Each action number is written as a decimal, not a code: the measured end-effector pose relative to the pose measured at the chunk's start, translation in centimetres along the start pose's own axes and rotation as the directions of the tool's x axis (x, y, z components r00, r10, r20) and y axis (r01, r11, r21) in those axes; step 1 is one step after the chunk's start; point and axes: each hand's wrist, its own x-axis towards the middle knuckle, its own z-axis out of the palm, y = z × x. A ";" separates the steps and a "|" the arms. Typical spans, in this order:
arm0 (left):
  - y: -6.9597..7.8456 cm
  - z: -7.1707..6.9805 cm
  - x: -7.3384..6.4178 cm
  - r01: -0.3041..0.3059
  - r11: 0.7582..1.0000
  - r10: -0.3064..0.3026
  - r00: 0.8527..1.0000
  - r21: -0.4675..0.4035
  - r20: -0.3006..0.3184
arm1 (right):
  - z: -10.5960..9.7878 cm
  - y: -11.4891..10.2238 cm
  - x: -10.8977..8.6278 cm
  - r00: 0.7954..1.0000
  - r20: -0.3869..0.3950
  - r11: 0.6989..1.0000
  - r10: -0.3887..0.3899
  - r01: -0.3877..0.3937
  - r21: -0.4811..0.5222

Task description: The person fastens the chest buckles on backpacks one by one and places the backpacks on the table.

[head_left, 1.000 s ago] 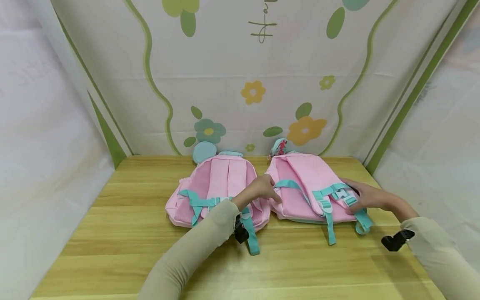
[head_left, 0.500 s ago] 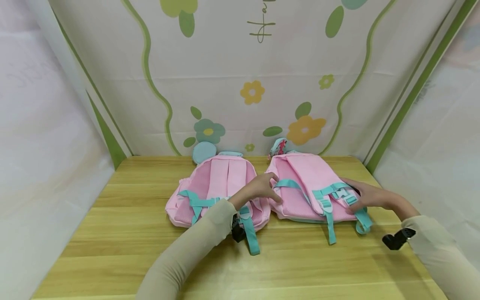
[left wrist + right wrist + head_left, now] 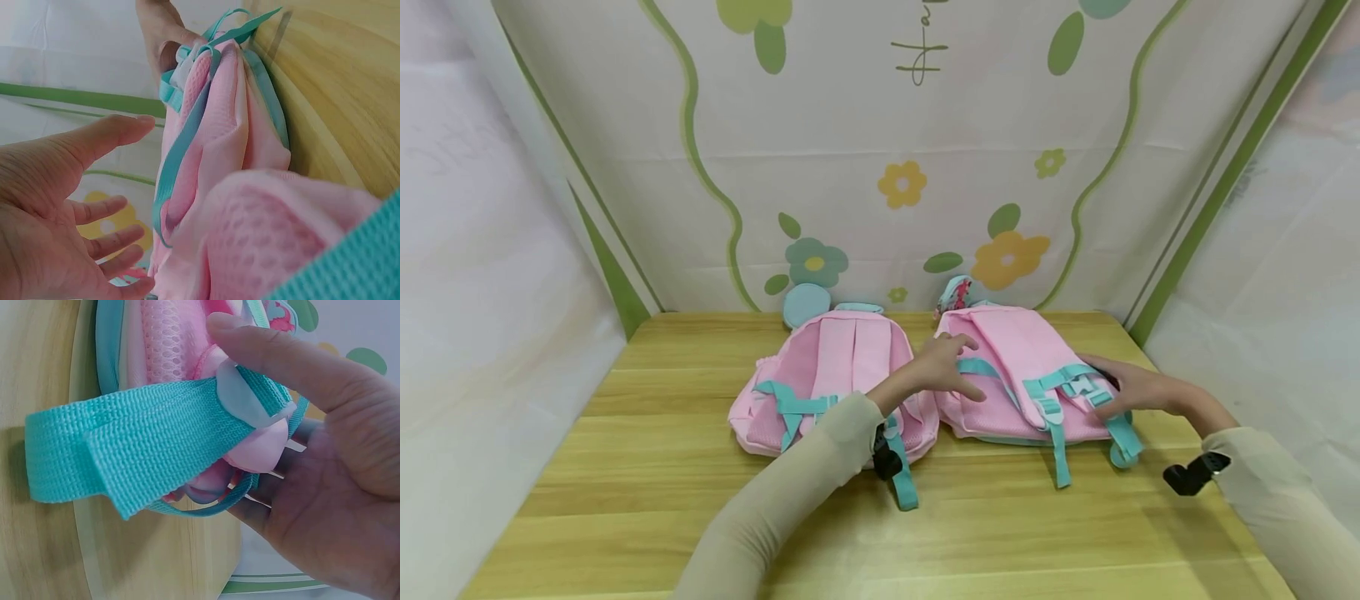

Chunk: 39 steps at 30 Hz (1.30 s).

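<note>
Two pink backpacks with turquoise straps lie side by side on the wooden table, padded shoulder straps facing up. My right hand (image 3: 1138, 390) grips the right side of the right backpack (image 3: 981, 404); in the right wrist view its thumb (image 3: 269, 350) lies over the front while the fingers reach round behind. Near that backpack's left edge, my left hand (image 3: 943, 367) hovers with spread fingers and holds nothing. The left wrist view shows a gap between its fingers and the pink fabric. Below the left forearm is the left backpack (image 3: 797, 358), partly covered by the sleeve.
A round light-blue piece (image 3: 807, 305) shows behind the left backpack, and a patterned light-blue piece (image 3: 955, 294) behind the right one. Turquoise strap ends (image 3: 1060, 458) hang onto the table (image 3: 647, 467). A printed flower curtain (image 3: 835, 125) encloses the back and sides.
My left hand has come away from the right backpack's left edge, moving slightly up and right with its fingers spreading. The right hand and both backpacks have stayed about where they were.
</note>
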 end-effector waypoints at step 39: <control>5.6 9.6 5.5 -0.074 0.963 0.121 0.978 0.258 -0.172 | 1.5 -0.9 0.6 0.927 -0.311 0.971 -0.209 0.160 -0.176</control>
